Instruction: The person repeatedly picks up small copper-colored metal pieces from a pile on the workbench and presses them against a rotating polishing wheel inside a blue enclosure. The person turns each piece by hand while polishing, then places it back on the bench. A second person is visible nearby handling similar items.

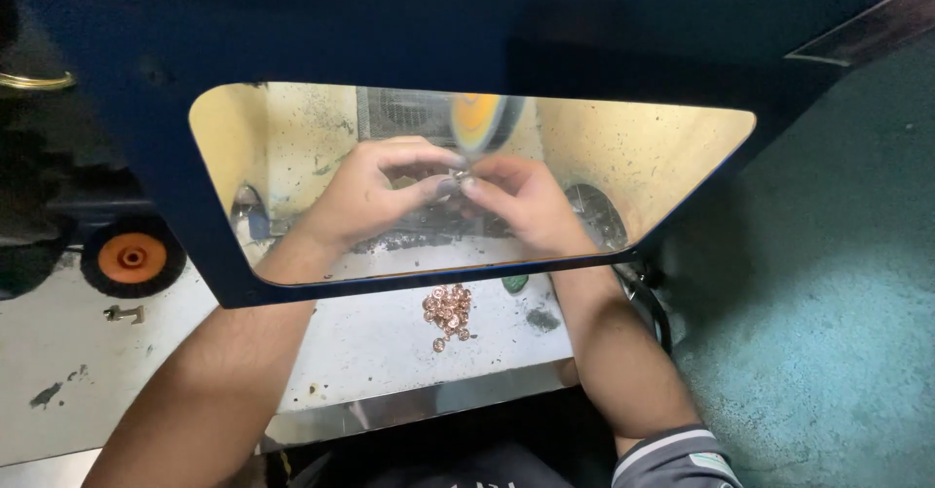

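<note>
Behind the blue guard window (195, 254), left hand (365, 196) and right hand (526, 201) pinched shut on a small metal piece (460, 172), pressed against spinning buffing wheel (484, 123). Polishing underway; steady pressure needed. Copper pieces (448, 311) waited on table (370, 352).

**Bare forearms, one striped sleeve showing**

The person is working with both arms bare from wrist to above the elbow. The left hand (365, 191) and the right hand (521, 201) are wearing no gloves. A dark sleeve (672, 459) with pale stripes at its hem is covering the right upper arm. Dark clothing is showing below.
</note>
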